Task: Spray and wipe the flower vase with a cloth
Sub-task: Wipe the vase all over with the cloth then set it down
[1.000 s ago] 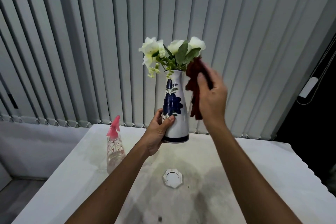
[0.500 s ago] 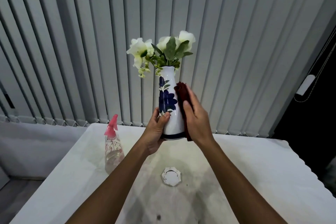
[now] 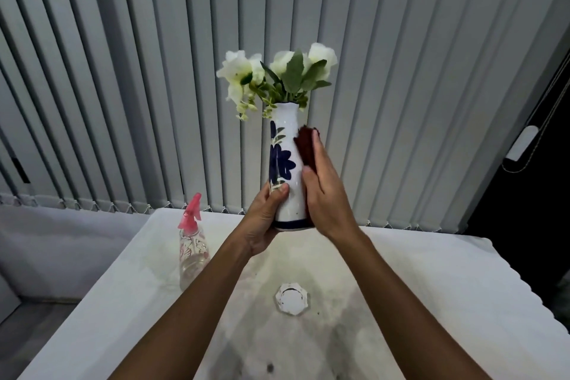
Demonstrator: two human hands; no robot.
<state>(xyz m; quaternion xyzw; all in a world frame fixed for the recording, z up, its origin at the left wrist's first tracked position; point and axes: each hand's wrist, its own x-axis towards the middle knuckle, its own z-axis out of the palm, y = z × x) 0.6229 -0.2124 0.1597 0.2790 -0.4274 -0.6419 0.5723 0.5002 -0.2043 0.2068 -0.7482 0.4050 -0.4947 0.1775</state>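
vase: I've got the flower vase (image 3: 285, 163) lifted clear above the far middle of the table (image 3: 431, 287), upright, so every side is reachable

left hand: my left hand (image 3: 265, 219) is wrapped round the lower body with the thumb across the front, I reckon just to steady it against the rubbing

right hand: my right hand (image 3: 324, 191) lies flat, pressing the dark red cloth (image 3: 307, 146) onto the vase's right side, cloth pinned under the fingers, not pinched

spray bottle: pink-topped spray bottle (image 3: 192, 244) parked near the table's left edge, so spraying looks done

vs a second ago: cloth was up by the flowers (image 3: 277, 77), off the vase; now it's down on the body mid-wipe
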